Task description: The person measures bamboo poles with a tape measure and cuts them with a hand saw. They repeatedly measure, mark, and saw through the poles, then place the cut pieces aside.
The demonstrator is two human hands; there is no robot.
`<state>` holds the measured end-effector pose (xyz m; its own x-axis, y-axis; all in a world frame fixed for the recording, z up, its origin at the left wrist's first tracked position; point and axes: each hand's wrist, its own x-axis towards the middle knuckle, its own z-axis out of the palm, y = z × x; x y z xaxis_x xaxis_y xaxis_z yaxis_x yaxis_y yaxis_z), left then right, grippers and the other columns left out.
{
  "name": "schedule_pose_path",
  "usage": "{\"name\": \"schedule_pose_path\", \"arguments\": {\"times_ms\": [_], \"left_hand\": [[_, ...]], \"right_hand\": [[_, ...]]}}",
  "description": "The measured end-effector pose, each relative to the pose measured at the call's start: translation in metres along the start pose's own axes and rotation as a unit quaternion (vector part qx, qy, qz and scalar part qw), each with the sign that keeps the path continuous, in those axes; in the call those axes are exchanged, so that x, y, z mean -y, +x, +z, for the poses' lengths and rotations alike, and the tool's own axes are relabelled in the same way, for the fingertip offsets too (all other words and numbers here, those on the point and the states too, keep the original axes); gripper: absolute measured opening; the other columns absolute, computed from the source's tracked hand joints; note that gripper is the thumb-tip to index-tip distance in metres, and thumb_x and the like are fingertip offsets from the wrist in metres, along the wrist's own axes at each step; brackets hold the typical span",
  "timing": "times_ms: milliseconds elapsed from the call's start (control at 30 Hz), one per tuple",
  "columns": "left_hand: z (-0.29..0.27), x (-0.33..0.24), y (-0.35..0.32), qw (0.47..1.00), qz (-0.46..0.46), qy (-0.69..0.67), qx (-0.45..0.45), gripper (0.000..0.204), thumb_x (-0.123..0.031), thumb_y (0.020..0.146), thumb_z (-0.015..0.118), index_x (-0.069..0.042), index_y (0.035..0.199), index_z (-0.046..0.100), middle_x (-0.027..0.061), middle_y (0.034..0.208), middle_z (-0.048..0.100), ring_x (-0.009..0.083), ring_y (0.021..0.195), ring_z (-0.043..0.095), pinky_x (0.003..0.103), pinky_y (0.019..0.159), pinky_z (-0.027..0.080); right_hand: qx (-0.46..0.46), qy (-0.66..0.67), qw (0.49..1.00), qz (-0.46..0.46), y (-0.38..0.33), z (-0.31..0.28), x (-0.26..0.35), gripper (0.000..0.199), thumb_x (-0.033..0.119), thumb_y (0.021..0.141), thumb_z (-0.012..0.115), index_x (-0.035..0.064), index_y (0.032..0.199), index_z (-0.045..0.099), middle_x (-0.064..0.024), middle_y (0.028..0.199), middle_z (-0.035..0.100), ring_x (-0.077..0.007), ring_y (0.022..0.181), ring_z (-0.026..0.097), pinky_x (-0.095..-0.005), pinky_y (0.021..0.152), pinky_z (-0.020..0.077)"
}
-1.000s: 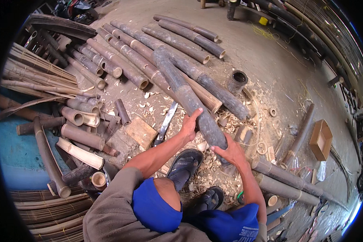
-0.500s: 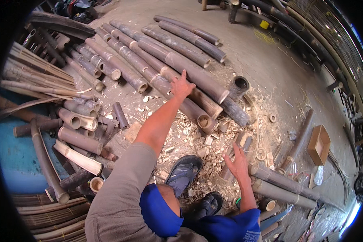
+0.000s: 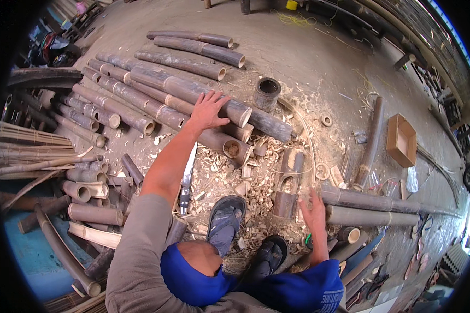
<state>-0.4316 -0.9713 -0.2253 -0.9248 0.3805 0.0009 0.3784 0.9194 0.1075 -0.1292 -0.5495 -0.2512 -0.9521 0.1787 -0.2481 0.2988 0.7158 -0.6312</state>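
My left hand [image 3: 209,110] lies with spread fingers on a thick brown bamboo pole [image 3: 180,87], close to its cut near end. Directly below that hand, another bamboo pole [image 3: 215,140] has an open end with pale shavings inside. My right hand [image 3: 313,211], fingers stretched and nothing in them, hovers beside a short bamboo piece [image 3: 286,203] with an oval notch cut in it. Beside my left forearm, a knife [image 3: 189,175] with a bright blade and dark handle lies partly hidden.
Pale wood chips [image 3: 256,193] cover the floor around my sandals [image 3: 227,216]. An upright bamboo section [image 3: 267,94] stands beyond the poles. Cut bamboo [image 3: 95,213] is heaped at the left. Two poles [image 3: 371,215] lie at the right, with an open cardboard box [image 3: 401,140] behind them.
My view has turned to the right. My left hand has moved along to the near end of the thick pole, its fingers now flat. The knife has come into view.
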Motion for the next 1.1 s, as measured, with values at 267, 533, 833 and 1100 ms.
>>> {"name": "schedule_pose_path", "arguments": {"times_ms": [267,533,833,1100], "left_hand": [[0.007,-0.054,-0.007,0.992,0.064,0.006,-0.112,0.093,-0.061,0.084,0.076,-0.022,0.16,0.04,0.0186,0.163,0.037,0.0445,0.154,0.029,0.062,0.126,0.023],[0.055,-0.208,-0.039,0.95,0.26,-0.17,0.005,0.086,-0.048,0.087,0.078,-0.008,0.155,0.044,0.0205,0.152,0.048,0.0395,0.144,0.044,0.055,0.122,0.034],[0.102,-0.324,-0.038,0.883,0.364,-0.296,0.023,0.086,-0.043,0.084,0.082,-0.004,0.151,0.046,0.0222,0.139,0.059,0.0415,0.129,0.056,0.051,0.11,0.046],[0.072,-0.392,-0.038,0.898,0.272,-0.273,0.213,0.091,-0.045,0.079,0.086,-0.005,0.151,0.049,0.0248,0.142,0.055,0.0435,0.131,0.053,0.05,0.111,0.044]], "right_hand": [[-0.252,0.0,0.966,0.056,0.004,-0.034,-0.123,0.064,0.033,0.099,0.071,-0.0063,0.146,0.053,-0.0305,0.13,0.061,-0.0433,0.114,0.062,-0.049,0.101,0.0496],[-0.311,0.086,0.931,0.168,0.004,-0.038,-0.128,0.07,0.037,0.097,0.071,-0.0004,0.152,0.049,-0.0312,0.139,0.053,-0.0445,0.117,0.06,-0.0495,0.102,0.049],[-0.336,-0.109,0.912,0.209,-0.033,-0.017,-0.188,0.085,0.037,0.093,0.075,-0.005,0.157,0.038,-0.0438,0.16,0.028,-0.0559,0.151,0.026,-0.0573,0.126,0.0223],[-0.371,0.15,0.883,0.245,-0.041,-0.035,-0.138,0.088,0.034,0.096,0.069,-0.01,0.16,0.028,-0.0425,0.163,0.025,-0.0524,0.155,0.024,-0.0488,0.128,0.0218]]}}
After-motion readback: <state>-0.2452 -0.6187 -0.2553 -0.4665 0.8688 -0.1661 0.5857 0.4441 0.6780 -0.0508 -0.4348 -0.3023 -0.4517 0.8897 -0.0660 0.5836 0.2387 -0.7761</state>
